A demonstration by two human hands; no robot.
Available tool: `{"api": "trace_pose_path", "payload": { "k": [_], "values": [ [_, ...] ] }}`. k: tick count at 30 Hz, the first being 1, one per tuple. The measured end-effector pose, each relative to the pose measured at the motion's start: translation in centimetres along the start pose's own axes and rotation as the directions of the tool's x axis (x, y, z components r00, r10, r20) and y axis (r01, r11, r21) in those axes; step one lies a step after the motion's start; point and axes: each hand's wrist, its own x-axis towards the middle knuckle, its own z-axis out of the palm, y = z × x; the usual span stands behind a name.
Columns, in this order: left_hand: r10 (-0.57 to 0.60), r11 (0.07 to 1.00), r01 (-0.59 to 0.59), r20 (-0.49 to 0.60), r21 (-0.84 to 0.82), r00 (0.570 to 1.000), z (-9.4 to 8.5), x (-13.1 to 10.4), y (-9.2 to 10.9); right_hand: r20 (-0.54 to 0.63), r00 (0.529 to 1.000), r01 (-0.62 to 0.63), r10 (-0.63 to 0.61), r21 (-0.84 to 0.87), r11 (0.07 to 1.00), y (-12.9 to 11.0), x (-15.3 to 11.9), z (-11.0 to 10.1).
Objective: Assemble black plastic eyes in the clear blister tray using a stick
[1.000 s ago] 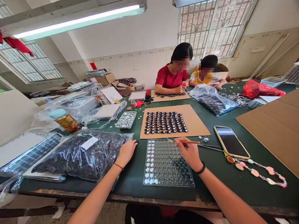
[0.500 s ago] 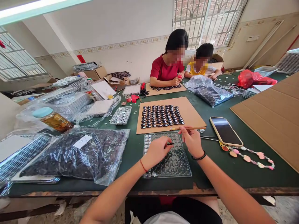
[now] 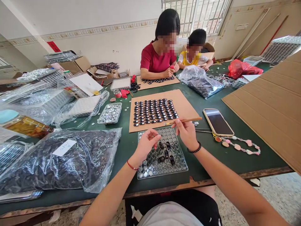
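My left hand (image 3: 147,142) hovers over the upper left of a clear tray (image 3: 175,168) with round cells, its fingers curled and apart with nothing visible between them. Several black oval pieces (image 3: 166,154) lie on the middle of the tray, and silvery round pieces (image 3: 145,173) fill cells at its lower left. My right hand (image 3: 187,133) pinches a thin wooden brush (image 3: 191,119) beyond the tray's upper right corner. The brush points left, over the near edge of a cardboard sheet (image 3: 185,103) bearing rows of black pieces with whitish centres.
A bag of dark pieces (image 3: 77,166) lies at left, below a tub of silvery pieces (image 3: 110,113). A phone (image 3: 218,121) with a beaded strap and a large cardboard panel (image 3: 265,100) are at right. Two people (image 3: 158,59) sit across the table (image 3: 127,150).
My left hand has released the dark piece it held and drawn back left. Several black pieces now show on the tray. The camera view has shifted. My right hand still holds the brush.
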Motion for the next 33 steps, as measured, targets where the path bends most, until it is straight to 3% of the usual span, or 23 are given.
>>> {"api": "trace_pose_path", "payload": {
  "k": [3,7,10,13,15,26,31,33],
  "values": [
    [-0.035,0.994,0.029,-0.057,-0.104,0.998,-0.5,0.3,-0.4,0.099,0.995,0.004,-0.002,-0.018,1.000,-0.3,0.8,0.8],
    [-0.127,0.958,0.109,-0.051,-0.266,0.991,-0.4,0.3,-0.4,0.092,0.996,0.019,-0.014,-0.060,0.998,0.7,0.8,0.8],
    [-0.239,0.853,0.231,0.043,-0.468,0.970,-0.2,0.0,-0.2,0.083,0.996,-0.027,0.036,-0.106,0.994,1.6,-0.1,0.5],
    [-0.313,0.748,0.349,0.165,-0.564,0.936,-0.2,0.0,-0.3,0.115,0.991,-0.057,0.071,-0.122,0.991,1.9,-1.0,0.5],
    [-0.334,0.726,0.380,0.189,-0.573,0.923,-0.3,0.1,-0.5,0.147,0.988,-0.036,0.053,-0.119,0.992,1.6,-1.4,0.7],
    [-0.307,0.747,0.293,0.080,-0.597,0.948,-0.3,0.5,-1.1,0.195,0.978,0.107,-0.071,-0.180,0.978,0.8,-1.9,0.6],
    [-0.317,0.739,0.366,0.188,-0.566,0.930,-0.4,0.0,-0.3,0.209,0.976,0.100,-0.063,-0.169,0.981,1.2,-1.7,0.6],
    [-0.293,0.783,0.338,0.169,-0.522,0.941,-0.4,-0.2,-0.1,0.213,0.975,0.098,-0.059,-0.178,0.979,1.2,-1.7,0.7]
  ]
}}
